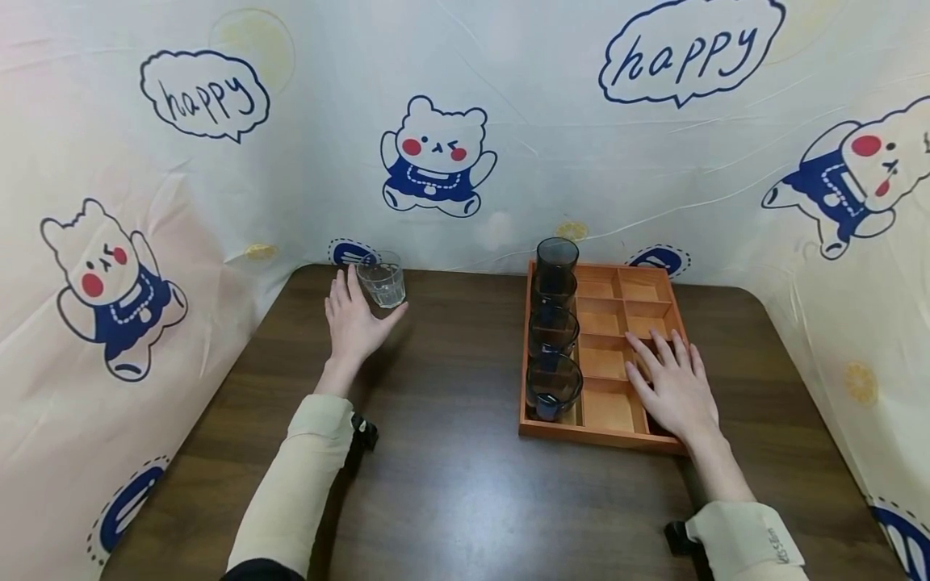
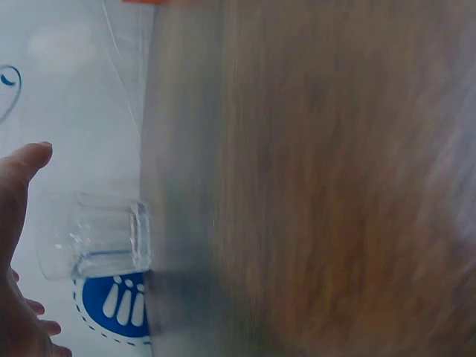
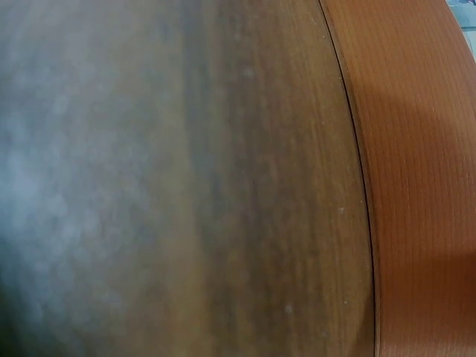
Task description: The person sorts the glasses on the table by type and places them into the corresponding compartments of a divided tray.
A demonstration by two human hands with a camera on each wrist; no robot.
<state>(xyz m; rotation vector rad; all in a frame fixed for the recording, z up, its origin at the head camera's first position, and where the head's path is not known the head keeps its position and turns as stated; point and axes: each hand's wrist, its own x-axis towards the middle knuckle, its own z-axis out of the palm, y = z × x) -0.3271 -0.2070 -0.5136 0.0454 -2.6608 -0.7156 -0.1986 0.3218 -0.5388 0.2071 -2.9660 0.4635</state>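
At the far left of the table stands a clear glass tumbler [image 1: 383, 281]. My left hand [image 1: 353, 319] is beside it, thumb and fingers spread apart with the tumbler just beyond the gap. The left wrist view shows the same tumbler [image 2: 100, 234] sideways, past the thumb [image 2: 33, 158]. My right hand [image 1: 676, 391] lies over the right side of a wooden compartment tray [image 1: 603, 436], fingers loosely extended and holding nothing. Several dark tinted glasses [image 1: 554, 387] fill the tray's left column. Only the tray's outer wall [image 3: 424, 201] and the table appear in the right wrist view.
The brown wooden table [image 1: 450, 484] ends at the back against a white curtain [image 1: 312, 177] printed with bears and "happy" bubbles. The curtain also hangs along both sides. Bare compartments [image 1: 601, 315] make up the tray's middle column.
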